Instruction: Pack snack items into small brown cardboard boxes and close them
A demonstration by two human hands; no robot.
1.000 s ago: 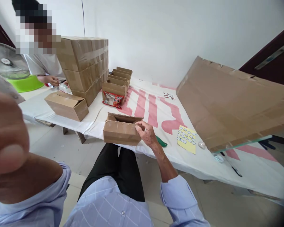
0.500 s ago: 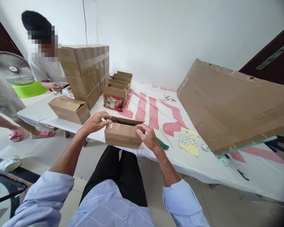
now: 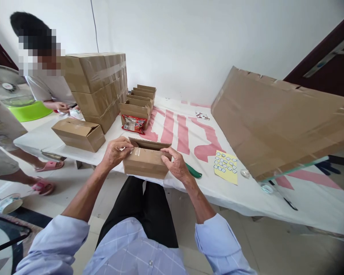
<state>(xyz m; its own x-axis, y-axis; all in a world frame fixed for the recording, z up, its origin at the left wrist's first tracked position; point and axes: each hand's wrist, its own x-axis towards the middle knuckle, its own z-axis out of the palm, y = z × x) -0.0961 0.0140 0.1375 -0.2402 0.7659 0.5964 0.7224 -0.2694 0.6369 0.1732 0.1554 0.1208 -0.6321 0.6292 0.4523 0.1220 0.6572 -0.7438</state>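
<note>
A small brown cardboard box [image 3: 145, 165] sits at the table's front edge before me, its far flap standing up and its top partly open. My left hand [image 3: 117, 152] is closed at the box's upper left corner, thumb and fingers pinched on the cardboard edge. At the other end my right hand [image 3: 176, 163] grips the upper right corner, its fingertips over the top. A strip of clear tape shows on the box's top near my left fingers. Just beyond my right hand lies a green-handled tool [image 3: 194, 172], partly hidden by the hand.
Stacked taped cartons [image 3: 99, 86] and a closed box [image 3: 78, 134] stand left. Several open boxes [image 3: 134, 109] with a red snack packet [image 3: 133, 124] are behind. A yellow sticker sheet [image 3: 226, 167], a knife [image 3: 283, 195] and a large cardboard sheet [image 3: 283, 122] are right. A co-worker [image 3: 50, 86] works far left.
My view has turned slightly right. My left fingers have moved a little lower over the box's corner, and the flap opening shows wider. Someone's legs at the far left have stepped.
</note>
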